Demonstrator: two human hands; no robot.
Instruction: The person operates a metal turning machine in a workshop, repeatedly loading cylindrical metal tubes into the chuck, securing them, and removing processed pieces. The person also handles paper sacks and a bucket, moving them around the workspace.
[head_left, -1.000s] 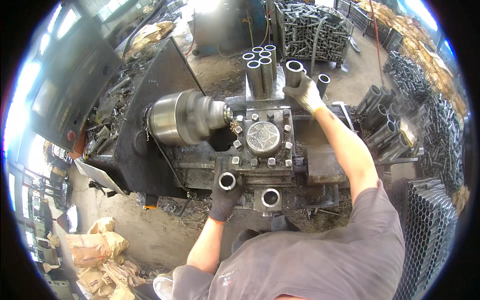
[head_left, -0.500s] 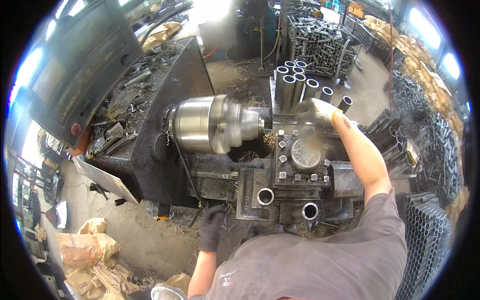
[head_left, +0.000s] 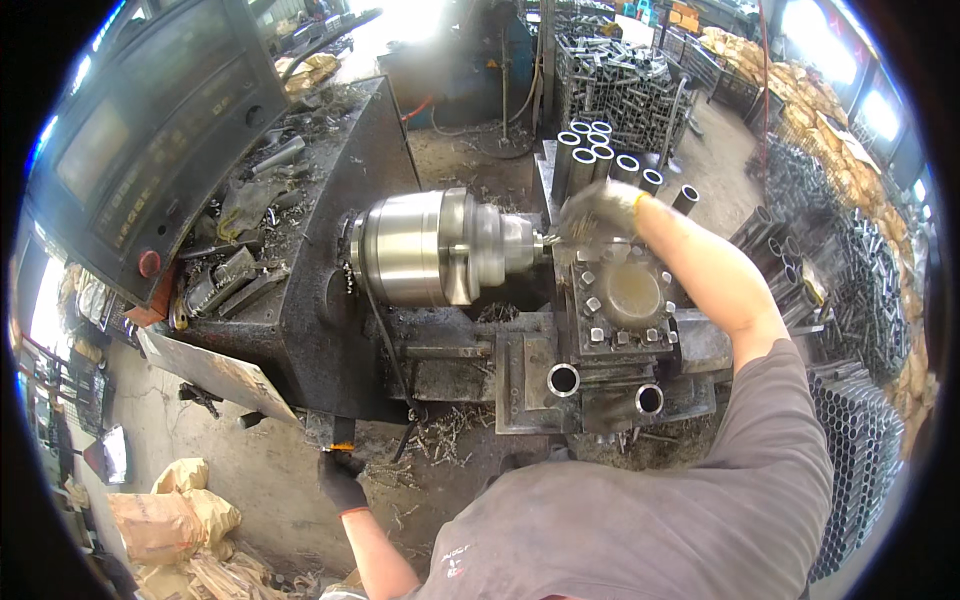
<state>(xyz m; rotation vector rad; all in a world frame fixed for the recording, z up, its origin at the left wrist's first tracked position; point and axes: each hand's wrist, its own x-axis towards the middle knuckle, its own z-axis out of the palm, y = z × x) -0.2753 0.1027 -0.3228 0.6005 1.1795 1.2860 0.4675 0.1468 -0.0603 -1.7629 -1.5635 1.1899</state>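
My left hand (head_left: 342, 482), in a black glove, is at the small box with an orange strip (head_left: 342, 447) below the lathe's headstock; its fingers are mostly hidden. Beyond the square tool post (head_left: 632, 295), my gloved right hand (head_left: 600, 212) is smeared by motion, so its grip is unclear. It lies between the tool post and a group of upright metal tubes (head_left: 584, 172). Left of it is the silver lathe chuck (head_left: 415, 248), its jaws slightly blurred. A short bright metal piece (head_left: 549, 239) shows at the chuck's right end.
Two short tubes (head_left: 563, 380) stand on the near side of the carriage. Metal scraps cover the headstock top (head_left: 300, 200). More tubes are stacked at right (head_left: 855, 450), and a wire crate of metal parts (head_left: 615, 90) stands behind. Paper sacks (head_left: 165, 520) lie at lower left.
My left hand has moved left and down to the box under the headstock. My right hand has shifted slightly left toward the chuck. The chuck jaws look less blurred, and the view has shifted.
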